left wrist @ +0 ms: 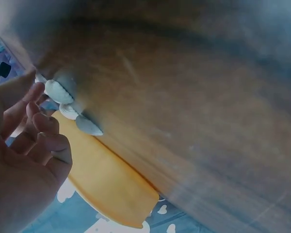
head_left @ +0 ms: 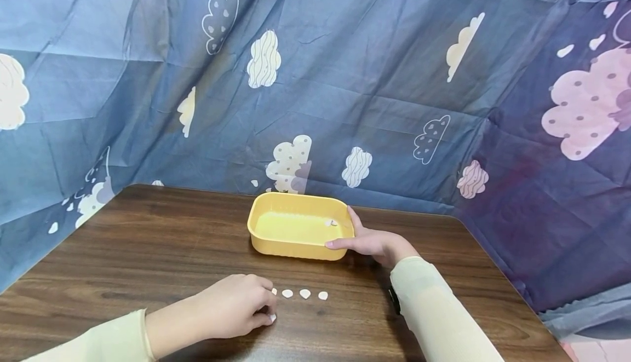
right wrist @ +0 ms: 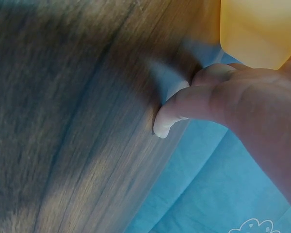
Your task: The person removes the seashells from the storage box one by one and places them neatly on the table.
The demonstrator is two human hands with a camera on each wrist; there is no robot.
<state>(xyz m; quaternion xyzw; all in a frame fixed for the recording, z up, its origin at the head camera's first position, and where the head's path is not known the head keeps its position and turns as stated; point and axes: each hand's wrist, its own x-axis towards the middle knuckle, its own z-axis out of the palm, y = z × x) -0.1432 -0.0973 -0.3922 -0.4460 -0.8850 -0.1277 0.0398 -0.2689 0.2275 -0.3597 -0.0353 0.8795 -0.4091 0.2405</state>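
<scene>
A row of small white shells (head_left: 305, 294) lies on the table, also large in the left wrist view as ribbed shells (left wrist: 58, 92). My left hand (head_left: 241, 307) is at the row's left end, its fingers loosely bent and partly covering the leftmost shell. No shell shows between those fingers (left wrist: 58, 150). Beyond the row sits a yellow rectangular tray (head_left: 296, 248), with a few small pale pieces (head_left: 331, 223) inside near its right end. My right hand (head_left: 372, 241) holds the tray's right corner, thumb on the front wall and a finger along the right end.
The wooden table (head_left: 148, 241) runs back to a blue cloth (head_left: 320, 104) with cloud prints, which hangs behind and along both sides. At the lower right, beyond the table's edge, lies folded grey-blue fabric (head_left: 586, 312).
</scene>
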